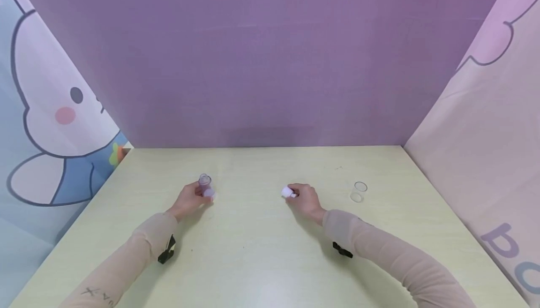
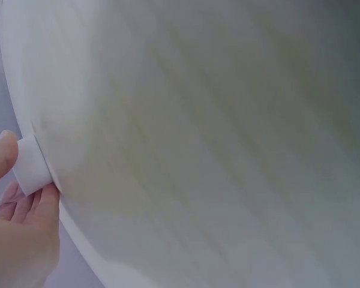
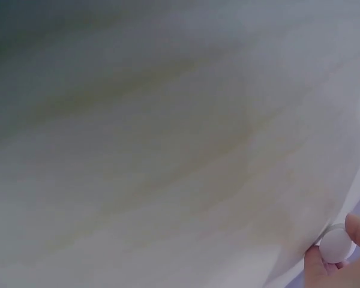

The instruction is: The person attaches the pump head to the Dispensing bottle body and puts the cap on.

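Observation:
On the left of the table, my left hand [image 1: 188, 201] grips a small container [image 1: 205, 185] between thumb and fingers. Its upper part looks see-through with a round rim, and its lower part is whitish. The left wrist view gives its white side [image 2: 32, 165], with the thumb on one side and fingertips on the other. Right of centre, my right hand [image 1: 306, 201] pinches a small white rounded thing [image 1: 287, 191], low over the tabletop. In the right wrist view that white rounded thing [image 3: 335, 246] shows a smooth round face between thumb and fingers; its kind I cannot tell.
A clear cup [image 1: 358, 192] with a dark rim stands on the pale wooden table [image 1: 249, 270], to the right of my right hand. Behind the table rises a purple panel [image 1: 270, 64]. Printed cloths hang along the left [image 1: 38, 176] and right sides.

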Demonstrator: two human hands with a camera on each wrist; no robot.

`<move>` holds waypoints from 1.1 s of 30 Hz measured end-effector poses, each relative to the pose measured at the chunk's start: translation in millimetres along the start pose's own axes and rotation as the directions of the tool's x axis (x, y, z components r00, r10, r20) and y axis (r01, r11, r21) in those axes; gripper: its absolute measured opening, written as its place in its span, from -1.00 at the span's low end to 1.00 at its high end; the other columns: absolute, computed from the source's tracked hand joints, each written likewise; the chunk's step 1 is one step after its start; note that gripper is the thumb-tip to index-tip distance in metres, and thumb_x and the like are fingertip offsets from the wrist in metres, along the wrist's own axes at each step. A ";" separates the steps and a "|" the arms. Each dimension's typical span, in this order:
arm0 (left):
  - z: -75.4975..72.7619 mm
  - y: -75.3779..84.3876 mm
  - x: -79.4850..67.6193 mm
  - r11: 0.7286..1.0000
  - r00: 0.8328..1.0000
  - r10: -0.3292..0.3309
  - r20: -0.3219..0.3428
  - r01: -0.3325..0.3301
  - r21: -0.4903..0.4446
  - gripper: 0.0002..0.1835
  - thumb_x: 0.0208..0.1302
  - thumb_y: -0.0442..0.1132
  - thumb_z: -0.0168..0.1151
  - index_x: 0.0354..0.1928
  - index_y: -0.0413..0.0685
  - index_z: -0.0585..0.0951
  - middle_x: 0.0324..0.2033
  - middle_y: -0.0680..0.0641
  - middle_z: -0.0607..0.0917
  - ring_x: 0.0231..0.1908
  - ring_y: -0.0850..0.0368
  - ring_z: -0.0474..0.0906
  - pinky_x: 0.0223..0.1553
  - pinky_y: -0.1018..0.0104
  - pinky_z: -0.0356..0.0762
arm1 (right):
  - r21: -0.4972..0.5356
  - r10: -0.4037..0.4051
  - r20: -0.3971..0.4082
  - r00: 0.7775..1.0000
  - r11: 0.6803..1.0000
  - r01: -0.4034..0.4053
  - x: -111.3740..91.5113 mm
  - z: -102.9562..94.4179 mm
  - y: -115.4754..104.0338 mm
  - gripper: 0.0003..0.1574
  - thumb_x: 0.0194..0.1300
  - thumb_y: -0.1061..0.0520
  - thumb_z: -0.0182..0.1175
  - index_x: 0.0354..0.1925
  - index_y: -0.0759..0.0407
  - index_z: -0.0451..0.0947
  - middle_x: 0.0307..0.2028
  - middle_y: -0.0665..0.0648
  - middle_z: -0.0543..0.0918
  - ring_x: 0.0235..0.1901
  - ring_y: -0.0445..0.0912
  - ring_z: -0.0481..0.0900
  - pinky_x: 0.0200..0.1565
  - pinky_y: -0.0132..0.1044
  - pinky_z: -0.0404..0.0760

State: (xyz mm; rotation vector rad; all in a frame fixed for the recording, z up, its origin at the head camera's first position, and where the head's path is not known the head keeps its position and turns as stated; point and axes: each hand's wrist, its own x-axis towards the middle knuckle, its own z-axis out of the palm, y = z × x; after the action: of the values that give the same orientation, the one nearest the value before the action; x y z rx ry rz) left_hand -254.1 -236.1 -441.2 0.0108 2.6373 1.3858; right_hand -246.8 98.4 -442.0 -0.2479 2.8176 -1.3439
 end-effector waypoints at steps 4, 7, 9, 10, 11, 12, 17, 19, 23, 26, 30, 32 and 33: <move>-0.6 2.7 -2.2 1.000 1.000 0.009 0.007 -0.009 -0.007 -0.36 0.15 -0.37 0.19 0.23 -0.50 0.21 0.14 -0.45 0.38 0.16 -0.28 0.34 0.17 0.02 0.35 | 0.010 0.003 0.008 1.000 1.000 -0.003 -0.2 -1.1 -0.1 -0.53 0.09 0.33 0.25 0.03 0.33 0.50 -0.04 0.28 0.61 -0.08 0.06 0.59 -0.06 -0.19 0.59; -1.1 4.1 -3.1 1.000 1.000 0.015 0.012 -0.015 -0.003 -0.39 0.15 -0.37 0.19 0.20 -0.51 0.23 0.12 -0.46 0.40 0.14 -0.29 0.36 0.16 0.02 0.37 | 0.025 0.006 0.019 1.000 1.000 -0.006 0.2 -1.7 0.1 -0.53 0.09 0.33 0.26 0.03 0.33 0.51 -0.03 0.28 0.60 -0.05 0.07 0.58 -0.04 -0.18 0.58; -1.3 4.5 -3.3 1.000 1.000 0.012 0.016 -0.012 -0.003 -0.40 0.15 -0.37 0.19 0.20 -0.51 0.24 0.11 -0.45 0.41 0.13 -0.29 0.37 0.15 0.01 0.37 | 0.035 0.011 0.026 1.000 0.999 -0.012 0.6 -1.9 0.2 -0.53 0.08 0.33 0.26 0.03 0.33 0.51 -0.02 0.28 0.60 -0.04 0.08 0.58 -0.04 -0.18 0.59; -1.5 4.5 -3.3 1.000 1.000 0.010 0.016 -0.010 -0.003 -0.40 0.15 -0.37 0.19 0.20 -0.50 0.25 0.11 -0.45 0.41 0.13 -0.28 0.37 0.15 0.01 0.37 | 0.039 0.014 0.032 0.999 0.999 -0.015 0.9 -2.1 0.3 -0.52 0.08 0.33 0.26 0.03 0.33 0.51 -0.02 0.29 0.60 -0.04 0.09 0.58 -0.05 -0.18 0.59; -1.6 4.2 -3.0 1.000 1.000 0.009 0.019 -0.009 0.000 -0.40 0.15 -0.37 0.19 0.20 -0.50 0.25 0.12 -0.45 0.41 0.14 -0.28 0.37 0.15 0.01 0.37 | 0.046 0.019 0.039 0.999 0.999 -0.021 1.3 -2.3 0.2 -0.52 0.08 0.33 0.26 0.03 0.33 0.51 -0.02 0.29 0.60 -0.03 0.09 0.57 -0.05 -0.18 0.59; -1.8 4.1 -3.0 1.000 1.000 0.011 0.022 -0.011 0.005 -0.39 0.15 -0.37 0.19 0.20 -0.50 0.24 0.12 -0.45 0.41 0.14 -0.28 0.36 0.15 0.01 0.37 | 0.051 0.026 0.045 0.999 0.998 -0.028 1.6 -2.7 0.2 -0.51 0.08 0.33 0.26 0.04 0.34 0.50 -0.01 0.29 0.59 -0.03 0.09 0.57 -0.05 -0.18 0.59; -2.3 2.7 -2.2 0.999 0.999 0.030 0.025 -0.030 0.025 -0.36 0.13 -0.37 0.19 0.22 -0.49 0.22 0.14 -0.44 0.39 0.16 -0.29 0.34 0.17 0.00 0.34 | 0.056 0.043 0.076 0.996 0.997 -0.048 3.8 -5.6 0.5 -0.49 0.08 0.32 0.27 0.05 0.33 0.49 0.00 0.28 0.59 -0.01 0.09 0.56 -0.02 -0.17 0.57; -2.0 1.9 -2.0 0.999 0.999 0.036 0.026 -0.036 0.032 -0.36 0.12 -0.37 0.20 0.22 -0.48 0.23 0.14 -0.44 0.39 0.16 -0.29 0.34 0.18 -0.01 0.33 | 0.054 0.045 0.077 0.996 0.997 -0.049 4.3 -7.1 1.4 -0.49 0.07 0.32 0.27 0.05 0.32 0.49 0.00 0.27 0.59 0.00 0.08 0.56 -0.01 -0.17 0.57; -1.7 0.3 -2.0 0.998 0.999 0.045 0.030 -0.047 0.049 -0.37 0.11 -0.35 0.21 0.21 -0.48 0.25 0.13 -0.45 0.40 0.14 -0.29 0.36 0.17 -0.02 0.34 | 0.077 0.045 0.064 0.997 0.996 -0.050 4.4 -11.2 2.4 -0.49 0.05 0.32 0.29 0.04 0.33 0.50 -0.01 0.28 0.59 -0.01 0.08 0.56 -0.02 -0.18 0.57; -2.5 -0.2 -2.8 0.996 0.998 0.054 0.035 -0.056 0.069 -0.36 0.12 -0.34 0.22 0.21 -0.47 0.25 0.13 -0.45 0.40 0.14 -0.30 0.36 0.16 -0.02 0.35 | 0.105 0.043 0.058 0.997 0.993 -0.048 4.2 -15.2 1.9 -0.48 0.05 0.33 0.29 0.04 0.33 0.50 0.00 0.28 0.59 -0.01 0.08 0.56 -0.03 -0.20 0.58; -3.2 1.6 -5.2 0.994 0.998 0.052 0.040 -0.056 0.090 -0.37 0.14 -0.31 0.22 0.21 -0.44 0.26 0.14 -0.43 0.40 0.14 -0.28 0.36 0.16 -0.01 0.36 | 0.120 0.034 0.055 0.998 0.992 -0.040 3.6 -20.9 1.6 -0.47 0.06 0.32 0.29 0.06 0.32 0.49 0.02 0.28 0.58 0.01 0.09 0.55 -0.01 -0.22 0.57; -2.7 3.2 -6.6 0.993 0.998 0.050 0.042 -0.054 0.102 -0.39 0.15 -0.29 0.22 0.20 -0.43 0.29 0.13 -0.42 0.41 0.13 -0.28 0.37 0.14 -0.01 0.38 | 0.119 0.022 0.044 0.999 0.993 -0.027 3.1 -23.3 2.0 -0.48 0.07 0.32 0.28 0.06 0.33 0.49 0.02 0.29 0.57 0.02 0.10 0.54 -0.01 -0.22 0.56; -2.4 3.8 -7.1 0.993 0.998 0.053 0.043 -0.057 0.105 -0.40 0.15 -0.29 0.22 0.20 -0.42 0.30 0.13 -0.42 0.42 0.13 -0.27 0.38 0.14 -0.01 0.38 | 0.117 0.015 0.038 0.999 0.993 -0.020 2.8 -24.3 2.2 -0.48 0.07 0.32 0.28 0.05 0.33 0.49 0.02 0.30 0.57 0.02 0.10 0.54 0.00 -0.21 0.56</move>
State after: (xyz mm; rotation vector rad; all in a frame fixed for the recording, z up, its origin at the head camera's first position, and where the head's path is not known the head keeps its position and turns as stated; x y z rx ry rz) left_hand -247.7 -236.5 -435.8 0.1241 2.6930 1.2452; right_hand -251.8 118.1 -428.2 -0.2427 2.6923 -1.4788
